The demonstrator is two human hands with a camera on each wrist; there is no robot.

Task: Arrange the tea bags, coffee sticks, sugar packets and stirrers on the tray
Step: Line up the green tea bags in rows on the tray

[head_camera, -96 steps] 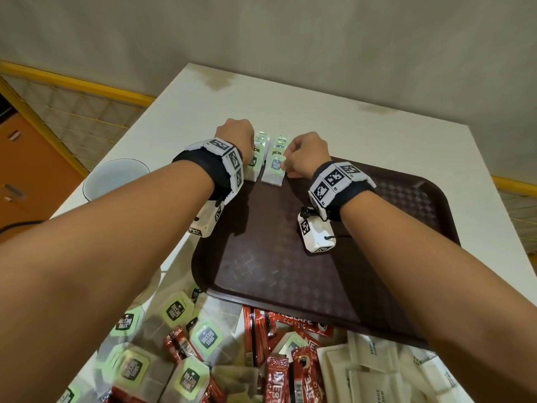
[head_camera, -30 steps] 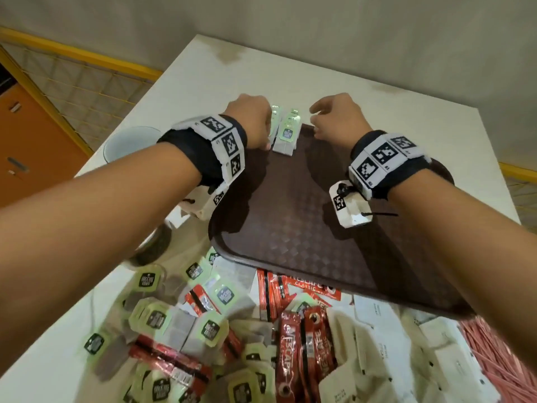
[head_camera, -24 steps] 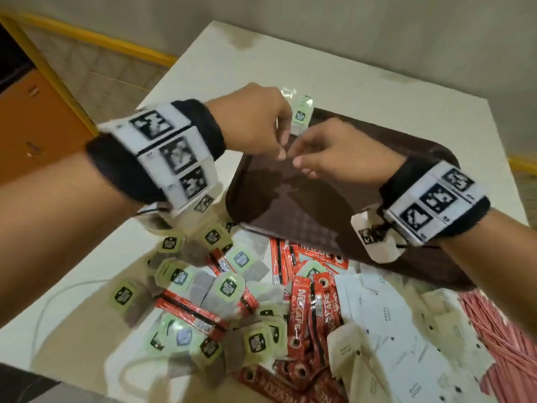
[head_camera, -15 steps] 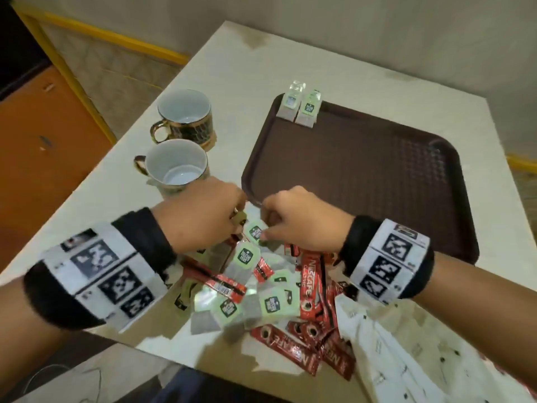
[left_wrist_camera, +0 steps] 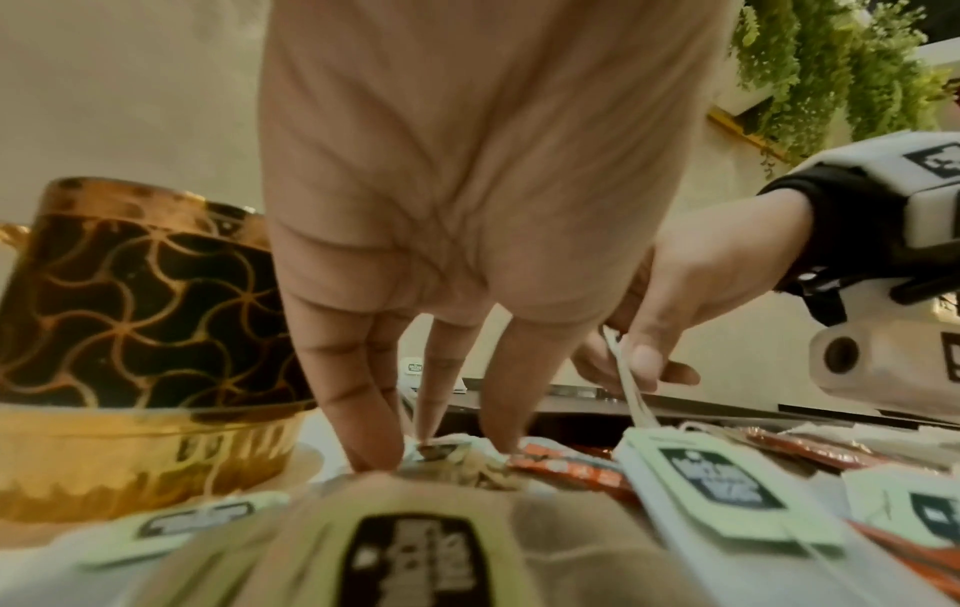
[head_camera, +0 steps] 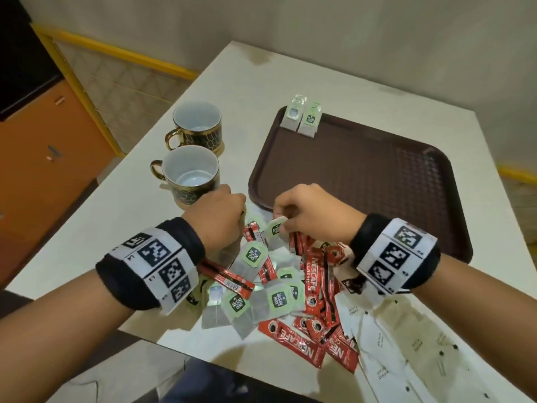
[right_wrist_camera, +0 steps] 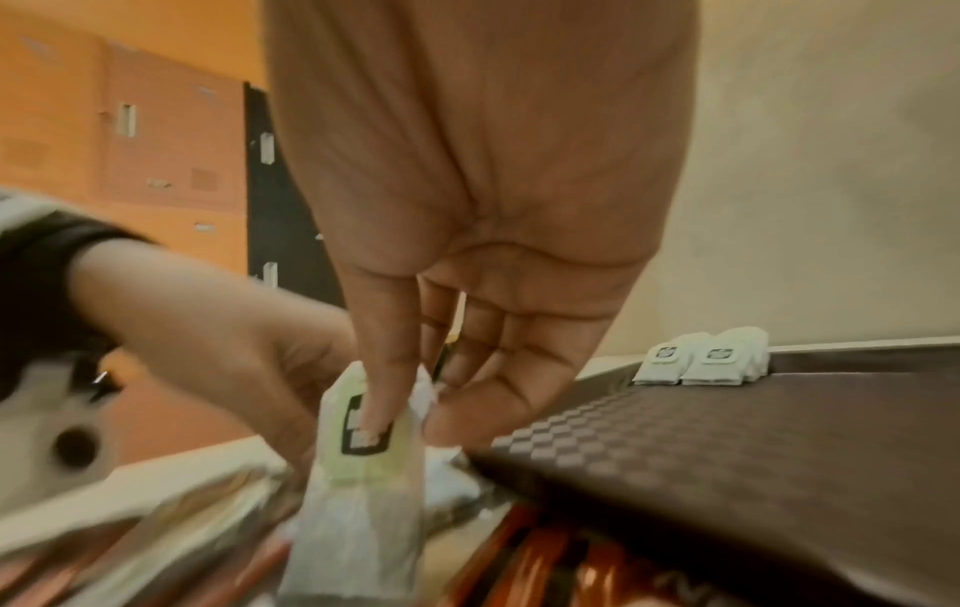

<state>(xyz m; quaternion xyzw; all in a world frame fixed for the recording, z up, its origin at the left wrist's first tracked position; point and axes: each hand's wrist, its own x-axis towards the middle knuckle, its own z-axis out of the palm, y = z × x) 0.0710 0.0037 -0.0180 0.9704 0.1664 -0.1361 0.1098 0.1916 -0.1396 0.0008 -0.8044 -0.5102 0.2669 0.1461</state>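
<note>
A brown tray [head_camera: 363, 175] lies on the white table, with two short rows of green-tagged tea bags [head_camera: 302, 116] at its far left corner, also in the right wrist view [right_wrist_camera: 701, 361]. In front of the tray is a mixed pile of tea bags [head_camera: 252, 257], red coffee sticks [head_camera: 313, 274] and white sugar packets [head_camera: 406, 344]. My right hand [head_camera: 305, 213] pinches one tea bag [right_wrist_camera: 358, 431] by its tag, just above the pile. My left hand [head_camera: 220, 216] reaches down into the pile, its fingertips [left_wrist_camera: 364, 443] closing on a crumpled tea bag [left_wrist_camera: 452, 449].
Two dark mugs with gold trim [head_camera: 196, 126] [head_camera: 189, 173] stand left of the tray, the nearer one close to my left hand. The pile reaches the table's near edge [head_camera: 186, 353]. An orange cabinet [head_camera: 43, 158] is at the far left.
Both hands have come back from the tea bags at the tray's far corner to the pile at the near edge. The right hand now holds a tea bag lifted from it.
</note>
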